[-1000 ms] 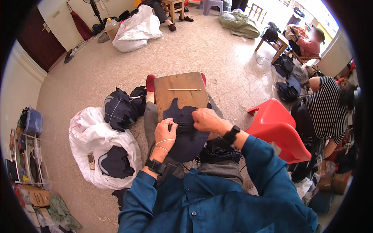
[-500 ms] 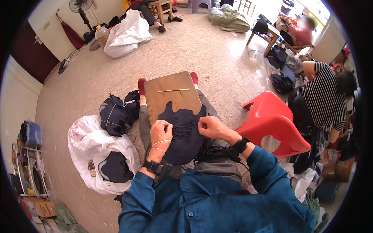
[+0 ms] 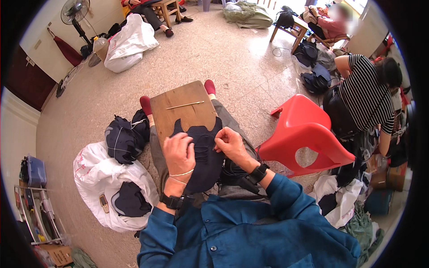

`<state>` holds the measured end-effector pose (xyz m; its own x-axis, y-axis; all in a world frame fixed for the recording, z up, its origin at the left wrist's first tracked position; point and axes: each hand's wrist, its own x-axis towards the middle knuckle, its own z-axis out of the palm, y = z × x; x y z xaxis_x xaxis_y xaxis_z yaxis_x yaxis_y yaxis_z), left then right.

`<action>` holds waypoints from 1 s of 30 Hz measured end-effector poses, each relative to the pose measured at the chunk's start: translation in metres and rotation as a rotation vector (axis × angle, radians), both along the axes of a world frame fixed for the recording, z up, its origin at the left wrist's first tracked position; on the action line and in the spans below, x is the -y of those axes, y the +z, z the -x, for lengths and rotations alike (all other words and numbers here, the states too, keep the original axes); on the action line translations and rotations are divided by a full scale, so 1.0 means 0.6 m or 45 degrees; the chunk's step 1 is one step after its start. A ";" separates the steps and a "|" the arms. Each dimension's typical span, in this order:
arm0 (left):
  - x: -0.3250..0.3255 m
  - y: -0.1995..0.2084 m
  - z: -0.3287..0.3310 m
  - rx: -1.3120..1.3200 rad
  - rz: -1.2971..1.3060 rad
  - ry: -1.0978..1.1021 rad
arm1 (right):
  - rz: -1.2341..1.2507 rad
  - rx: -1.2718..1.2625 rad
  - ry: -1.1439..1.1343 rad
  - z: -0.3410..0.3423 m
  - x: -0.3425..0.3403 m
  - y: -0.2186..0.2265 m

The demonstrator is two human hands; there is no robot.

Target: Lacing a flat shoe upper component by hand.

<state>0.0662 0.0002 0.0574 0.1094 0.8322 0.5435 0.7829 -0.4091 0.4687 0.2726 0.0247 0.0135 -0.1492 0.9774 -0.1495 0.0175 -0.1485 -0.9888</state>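
Observation:
A dark navy knitted piece, looking like a shoe upper, lies over my lap and the near end of a wooden board. Dark laces cross its middle in several rows. Over its left edge is my left hand, back upward, fingers loosely bent and somewhat apart, with nothing visible in them. At the right edge, my right hand pinches thumb and forefinger together beside the laces; what lies between them is too small to make out. A long needle-like tool rests on the board, beyond both hands.
A red plastic chair stands right of my legs. To the left are a tied navy bundle and a white sack with a phone on it. A person in a striped top bends at far right.
My left hand has turned back upward and loosened from its pinch. My right hand has come in to the piece's right edge. The whole view has shifted slightly.

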 end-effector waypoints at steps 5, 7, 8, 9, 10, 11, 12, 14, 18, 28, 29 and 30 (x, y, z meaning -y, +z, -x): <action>-0.010 -0.044 -0.010 -0.066 0.142 -0.094 | -0.097 -0.175 -0.237 0.029 0.003 -0.018; -0.014 -0.051 -0.010 -0.072 0.148 -0.102 | -0.104 -0.183 -0.272 0.036 0.004 -0.020; -0.014 -0.055 -0.010 -0.047 0.194 -0.097 | -0.114 -0.192 -0.301 0.039 0.004 -0.020; -0.015 -0.058 -0.009 -0.021 0.239 -0.092 | -0.114 -0.192 -0.300 0.040 0.005 -0.019; -0.015 -0.058 -0.010 -0.020 0.240 -0.092 | -0.112 -0.182 -0.329 0.041 0.006 -0.020; -0.016 -0.057 -0.012 0.006 0.257 -0.081 | -0.112 -0.172 -0.356 0.041 0.007 -0.020; -0.016 -0.057 -0.012 0.033 0.273 -0.069 | -0.112 -0.171 -0.355 0.042 0.006 -0.020; -0.017 -0.058 -0.013 0.032 0.272 -0.068 | -0.081 -0.310 -0.394 0.042 0.005 -0.023; -0.020 -0.059 -0.011 0.020 0.265 -0.079 | -0.113 -0.289 -0.392 0.045 -0.003 -0.023; -0.044 -0.052 -0.011 0.384 0.465 0.024 | -0.640 0.466 -0.253 0.035 0.012 -0.007; -0.045 -0.055 -0.010 0.383 0.466 0.023 | -0.691 0.506 -0.239 0.035 0.010 -0.004; -0.048 -0.061 -0.009 0.299 0.441 -0.038 | -0.690 0.507 -0.241 0.034 0.009 -0.003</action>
<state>0.0717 0.0288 0.0209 0.0426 0.9686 0.2448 0.6285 -0.2165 0.7471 0.2522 0.0190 0.0119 -0.0041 0.9334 0.3589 0.4164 0.3279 -0.8480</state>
